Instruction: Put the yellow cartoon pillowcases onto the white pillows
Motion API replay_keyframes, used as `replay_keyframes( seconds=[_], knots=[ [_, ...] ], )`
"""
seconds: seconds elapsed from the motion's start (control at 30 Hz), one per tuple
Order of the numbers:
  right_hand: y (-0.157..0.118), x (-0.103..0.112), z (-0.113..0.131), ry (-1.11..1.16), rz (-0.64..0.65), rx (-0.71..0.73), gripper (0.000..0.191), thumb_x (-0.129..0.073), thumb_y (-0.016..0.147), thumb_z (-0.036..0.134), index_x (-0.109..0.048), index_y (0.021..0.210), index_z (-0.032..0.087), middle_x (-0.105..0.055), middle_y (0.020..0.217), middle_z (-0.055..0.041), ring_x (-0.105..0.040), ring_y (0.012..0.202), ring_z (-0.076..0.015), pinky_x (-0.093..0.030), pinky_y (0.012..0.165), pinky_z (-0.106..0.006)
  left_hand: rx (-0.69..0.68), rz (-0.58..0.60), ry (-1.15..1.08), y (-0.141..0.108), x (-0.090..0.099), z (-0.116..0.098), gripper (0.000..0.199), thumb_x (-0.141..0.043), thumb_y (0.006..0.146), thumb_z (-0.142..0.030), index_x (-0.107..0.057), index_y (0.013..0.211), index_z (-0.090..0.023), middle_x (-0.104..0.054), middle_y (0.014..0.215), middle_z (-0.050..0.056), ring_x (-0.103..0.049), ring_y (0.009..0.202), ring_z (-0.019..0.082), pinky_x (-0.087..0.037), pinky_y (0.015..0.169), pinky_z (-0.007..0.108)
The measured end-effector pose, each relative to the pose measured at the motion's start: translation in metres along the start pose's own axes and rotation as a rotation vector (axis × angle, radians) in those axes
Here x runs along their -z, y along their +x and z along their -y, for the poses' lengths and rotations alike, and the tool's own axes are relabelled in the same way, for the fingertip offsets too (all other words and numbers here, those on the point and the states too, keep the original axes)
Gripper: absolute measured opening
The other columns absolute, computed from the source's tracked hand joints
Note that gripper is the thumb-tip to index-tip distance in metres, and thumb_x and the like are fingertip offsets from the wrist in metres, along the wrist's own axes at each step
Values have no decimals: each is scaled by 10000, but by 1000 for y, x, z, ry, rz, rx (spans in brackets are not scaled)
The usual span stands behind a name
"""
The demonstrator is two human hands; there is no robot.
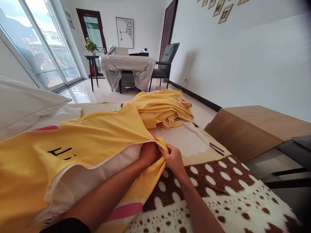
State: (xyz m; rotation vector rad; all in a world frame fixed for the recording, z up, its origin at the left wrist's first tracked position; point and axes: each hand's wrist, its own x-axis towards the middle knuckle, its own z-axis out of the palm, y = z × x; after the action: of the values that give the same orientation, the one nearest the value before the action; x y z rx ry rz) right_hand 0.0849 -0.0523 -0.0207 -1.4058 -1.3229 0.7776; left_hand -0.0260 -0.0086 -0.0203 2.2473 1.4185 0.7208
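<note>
A yellow duvet cover [102,129] with a black "Hi" print spreads over the bed, its open edge facing me. Inside that opening shows white fabric [104,166]; whether it is a quilt or a lining I cannot tell. My left arm reaches through the opening, and my left hand [150,152] is at the cover's corner with its fingers hidden under the cloth. At the same corner, from outside, my right hand [173,158] is closed, pinching the yellow edge between thumb and fingers.
Bunched yellow cloth [165,106] lies at the bed's far side. White pillows [26,103] are on the left. Beneath everything is a brown and cream spotted blanket [218,176]. A wooden table [247,129] stands right of the bed; a covered table [127,61] and a chair [166,61] stand beyond.
</note>
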Motion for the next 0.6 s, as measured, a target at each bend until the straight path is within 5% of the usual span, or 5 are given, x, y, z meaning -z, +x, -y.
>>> replay_keyframes(
  seconds=[0.1, 0.23, 0.3, 0.47, 0.6],
  knots=[
    [8, 14, -9, 95, 32, -34, 512, -528, 766, 624, -674, 721, 136, -581, 597, -19, -503, 566, -142, -368, 544, -250, -18, 19, 35, -1, 3, -1, 179, -497, 810, -208, -665, 824, -149, -664, 915, 124, -600, 918, 259, -441, 862, 354],
    [26, 30, -39, 166, -272, -217, 525, -564, 705, 630, -663, 852, 135, -626, 740, -59, -557, 634, -160, -409, 550, -262, -16, 18, 74, -1, 4, 0, 195, -499, 781, -128, -674, 863, -101, -657, 982, 165, -585, 988, 274, -419, 906, 368],
    [35, 31, -53, 149, -297, -268, 484, -691, 595, 531, -652, 880, 142, -653, 839, -84, -595, 742, -192, -452, 602, -278, -19, 22, 86, -1, 4, 0, 204, -491, 784, -118, -678, 863, -96, -659, 975, 175, -587, 987, 283, -419, 902, 380],
    [39, 21, -58, 209, -47, -284, 461, -733, 545, 468, -658, 881, 162, -690, 879, -82, -636, 853, -211, -497, 753, -310, -40, 47, 99, -1, 4, 0, 201, -492, 821, -174, -674, 892, -125, -664, 958, 148, -588, 968, 262, -416, 894, 361],
    [32, 13, -51, 251, 171, -291, 463, -725, 553, 524, -661, 815, 148, -686, 786, -64, -635, 753, -210, -496, 666, -289, -52, 81, 130, -2, 3, 2, 203, -500, 823, -191, -659, 924, -117, -660, 976, 156, -581, 963, 277, -407, 889, 382]
  ],
)
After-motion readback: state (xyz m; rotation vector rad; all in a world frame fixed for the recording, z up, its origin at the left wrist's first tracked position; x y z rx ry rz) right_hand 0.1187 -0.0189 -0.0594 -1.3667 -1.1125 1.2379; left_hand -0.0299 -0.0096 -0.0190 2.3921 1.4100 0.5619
